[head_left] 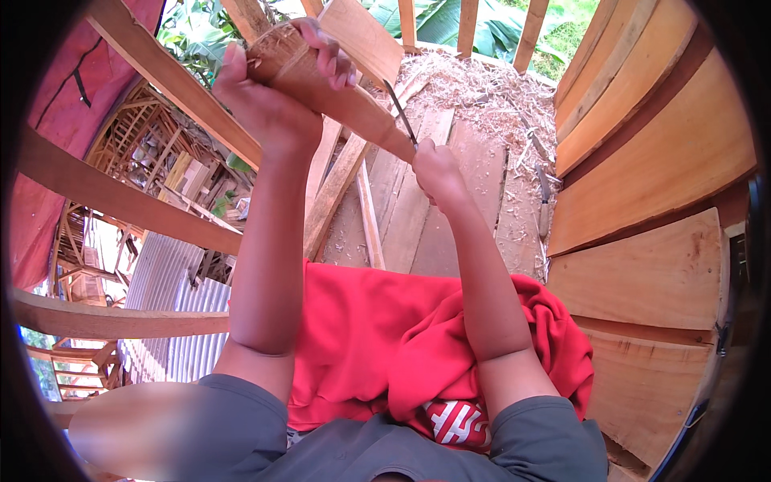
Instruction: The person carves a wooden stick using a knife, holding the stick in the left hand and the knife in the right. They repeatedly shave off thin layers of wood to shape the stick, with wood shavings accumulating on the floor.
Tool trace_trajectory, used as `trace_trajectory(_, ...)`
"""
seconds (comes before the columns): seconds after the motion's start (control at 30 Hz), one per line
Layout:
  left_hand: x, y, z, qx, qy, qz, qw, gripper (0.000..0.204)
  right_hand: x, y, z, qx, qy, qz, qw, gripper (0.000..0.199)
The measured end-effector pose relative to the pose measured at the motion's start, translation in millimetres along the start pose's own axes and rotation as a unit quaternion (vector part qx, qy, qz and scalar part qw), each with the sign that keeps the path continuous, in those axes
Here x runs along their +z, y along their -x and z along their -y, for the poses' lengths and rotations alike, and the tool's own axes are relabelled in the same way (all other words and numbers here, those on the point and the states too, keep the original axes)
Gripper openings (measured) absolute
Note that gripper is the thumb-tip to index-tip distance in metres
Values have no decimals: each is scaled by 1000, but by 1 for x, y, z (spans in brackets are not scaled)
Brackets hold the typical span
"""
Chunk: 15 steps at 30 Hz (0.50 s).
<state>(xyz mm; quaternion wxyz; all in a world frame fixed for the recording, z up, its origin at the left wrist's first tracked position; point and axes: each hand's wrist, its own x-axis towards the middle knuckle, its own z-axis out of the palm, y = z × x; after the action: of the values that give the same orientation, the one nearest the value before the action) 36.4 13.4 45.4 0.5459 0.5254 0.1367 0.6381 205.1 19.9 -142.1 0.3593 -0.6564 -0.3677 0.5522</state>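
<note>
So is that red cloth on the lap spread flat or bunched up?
Bunched up: the red cloth lies in rumpled folds, heaped around the right forearm.

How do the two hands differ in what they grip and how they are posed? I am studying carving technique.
The left hand is raised high and wraps the thick, rough end of the wooden piece; the right hand sits lower, at the piece's narrow end. The left hand shows spread fingers; the right hand is a tight fist around a thin blade. Both are bare and closed on something.
</note>
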Motion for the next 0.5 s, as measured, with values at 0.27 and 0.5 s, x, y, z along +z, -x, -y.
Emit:
trace_trajectory(0.27,-58,29,-14,39,85,-51,994,58,25,19,-3,-95,191,-85,973,60)
trace_trajectory(0.5,-74,30,-8,82,88,-96,988,56,35,-7,-24,-106,182,-109,972,60)
